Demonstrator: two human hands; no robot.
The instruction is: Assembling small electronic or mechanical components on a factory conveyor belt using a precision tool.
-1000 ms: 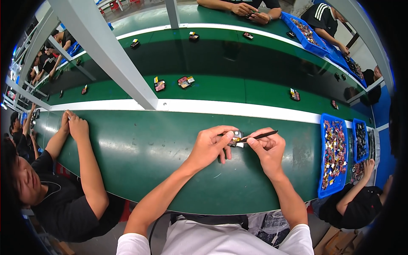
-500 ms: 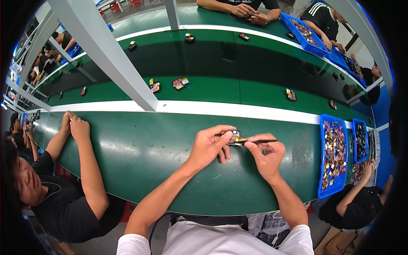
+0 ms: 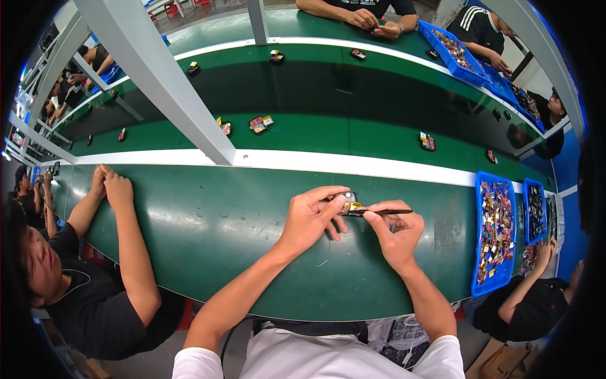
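My left hand [image 3: 310, 218] grips a small black electronic housing [image 3: 350, 198] between thumb and fingers, held above the green worktop. A yellow-and-silver part shows inside the housing. In my right hand [image 3: 396, 231] is a thin dark pair of tweezers [image 3: 391, 211], pinched between thumb and fingers. Its tip points left and meets the lower edge of the housing, by the yellow part. My left fingers and thumb cover part of the housing, so its far side is hidden.
Beyond a white rail runs a green conveyor belt [image 3: 303, 136] with several small assemblies [image 3: 260, 124]. A blue tray of small colourful parts [image 3: 499, 237] stands right, beside a blue tray of dark parts [image 3: 535, 208]. A grey post [image 3: 158, 82] rises ahead left. Co-workers sit on both sides and opposite.
The assemblies on the near and far sides of the belt have shifted slightly left. My hands have barely moved; the tweezers' tip lies slightly further left along the housing's edge.
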